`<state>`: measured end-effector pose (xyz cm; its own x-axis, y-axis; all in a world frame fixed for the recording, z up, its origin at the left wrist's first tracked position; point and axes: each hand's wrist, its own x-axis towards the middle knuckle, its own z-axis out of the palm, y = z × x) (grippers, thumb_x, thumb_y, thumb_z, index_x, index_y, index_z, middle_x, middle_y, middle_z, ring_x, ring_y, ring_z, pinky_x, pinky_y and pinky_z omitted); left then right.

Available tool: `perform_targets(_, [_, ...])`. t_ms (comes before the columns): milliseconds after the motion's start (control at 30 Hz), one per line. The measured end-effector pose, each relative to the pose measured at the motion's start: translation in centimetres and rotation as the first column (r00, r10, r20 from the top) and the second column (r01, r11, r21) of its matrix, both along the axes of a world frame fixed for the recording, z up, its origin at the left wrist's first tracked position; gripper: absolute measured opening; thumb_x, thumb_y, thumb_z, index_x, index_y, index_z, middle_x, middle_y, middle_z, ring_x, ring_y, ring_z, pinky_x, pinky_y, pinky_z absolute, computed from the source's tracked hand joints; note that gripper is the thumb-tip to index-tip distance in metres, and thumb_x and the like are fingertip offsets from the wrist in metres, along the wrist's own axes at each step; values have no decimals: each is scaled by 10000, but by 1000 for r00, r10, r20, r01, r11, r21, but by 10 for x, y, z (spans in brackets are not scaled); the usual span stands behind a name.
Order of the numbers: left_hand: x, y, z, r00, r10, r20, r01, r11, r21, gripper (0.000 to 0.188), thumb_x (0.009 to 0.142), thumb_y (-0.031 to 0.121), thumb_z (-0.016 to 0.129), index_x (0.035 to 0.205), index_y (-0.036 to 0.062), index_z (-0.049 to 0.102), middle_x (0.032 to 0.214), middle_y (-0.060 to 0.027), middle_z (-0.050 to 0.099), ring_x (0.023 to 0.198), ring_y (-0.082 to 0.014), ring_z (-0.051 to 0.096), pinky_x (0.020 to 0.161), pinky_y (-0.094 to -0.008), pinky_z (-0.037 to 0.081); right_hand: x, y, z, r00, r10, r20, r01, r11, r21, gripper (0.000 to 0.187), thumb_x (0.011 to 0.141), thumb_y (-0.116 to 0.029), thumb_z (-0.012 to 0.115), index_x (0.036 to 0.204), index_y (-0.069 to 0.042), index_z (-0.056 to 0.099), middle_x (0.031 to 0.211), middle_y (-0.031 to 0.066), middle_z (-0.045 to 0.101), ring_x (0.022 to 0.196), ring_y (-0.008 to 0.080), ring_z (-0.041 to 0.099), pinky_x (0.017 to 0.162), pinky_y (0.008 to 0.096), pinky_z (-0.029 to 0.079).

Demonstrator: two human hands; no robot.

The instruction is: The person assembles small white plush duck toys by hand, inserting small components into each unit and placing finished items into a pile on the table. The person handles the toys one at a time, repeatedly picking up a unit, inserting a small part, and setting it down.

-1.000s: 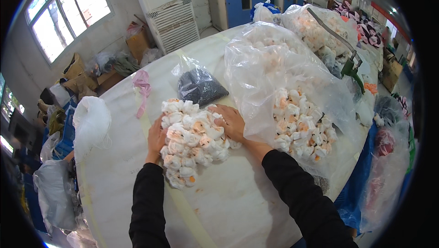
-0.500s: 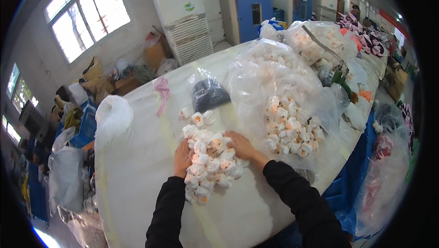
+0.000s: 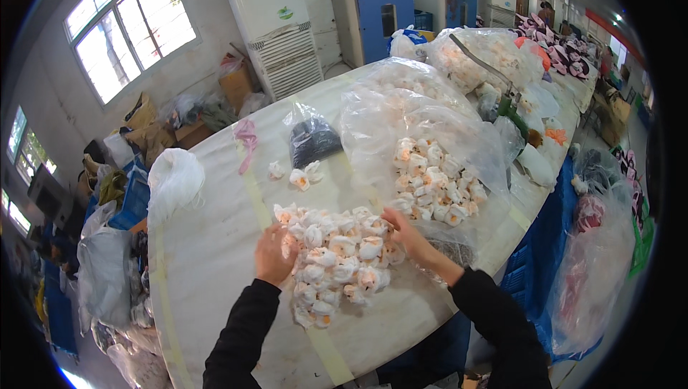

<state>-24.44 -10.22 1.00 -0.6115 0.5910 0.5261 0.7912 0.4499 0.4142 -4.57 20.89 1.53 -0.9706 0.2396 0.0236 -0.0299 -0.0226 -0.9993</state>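
A pile of small, puffy white pieces with orange patches (image 3: 340,256) lies spread on the pale covered table (image 3: 215,274) in front of me. My left hand (image 3: 276,254) rests at the pile's left edge, fingers apart and touching the outer pieces. At the opposite edge my right hand (image 3: 414,240) is open, its fingertips by the upper right pieces. Neither hand grips a piece. Beyond the pile lie a few loose white pieces (image 3: 301,178). More of the same kind spill from a large clear plastic bag (image 3: 365,113) to the right.
A clear bag of dark material (image 3: 314,141) and a pink strip (image 3: 246,144) lie farther back. White thread (image 3: 175,177) hangs over the left edge. Another stuffed clear bag (image 3: 487,55) and a metal bar (image 3: 481,61) stand at the far right. Blue crates (image 3: 527,274) sit beside the table.
Both hands have moved apart, and the pile between them is wider and flatter. The view has shifted slightly to the right.
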Motion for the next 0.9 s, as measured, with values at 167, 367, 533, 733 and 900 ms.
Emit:
perform_targets(167, [-125,6,-6,980,173,98,-176,984,26,672,873,309,794,1407,10,516,1418,-246,531,1351,-429,490,1115,-478,415,112,-43,41,951,-118,-285,254,824,506,468,926,-177,600,1366,-17,602,1273,172,649,1233,332,612,1055,413,462])
perform_targets(367, [-229,65,-55,932,169,321,-153,985,-75,1124,888,655,712,1653,37,168,1603,-310,331,1509,-439,316,1220,-540,285,172,-72,-6,929,-365,-56,353,835,422,270,877,-159,663,1105,-52,759,722,58,696,608,199,675,608,321,531])
perform_targets(533, [-239,115,-53,937,219,272,-163,963,-213,1258,826,737,726,1607,-92,191,1597,-303,340,1495,-429,347,1215,-504,300,160,-79,-26,870,-449,-203,478,669,569,152,840,-146,710,969,-105,781,634,53,640,560,245,646,558,355,524])
perform_targets(733, [-200,149,-71,948,274,-163,-291,952,-93,549,861,168,706,1316,-52,494,1273,-263,537,1188,-459,509,1026,-549,408,159,-82,-20,752,-588,-299,634,522,570,159,860,-139,645,957,-86,761,781,146,702,685,351,674,639,454,544])
perform_targets(900, [-176,142,-58,978,187,-90,-200,965,-168,418,840,139,696,1209,17,542,1167,-214,583,1130,-433,531,980,-522,428,157,-84,-29,728,-622,-288,657,514,551,120,881,-152,635,921,-86,726,768,147,678,701,370,662,651,477,529])
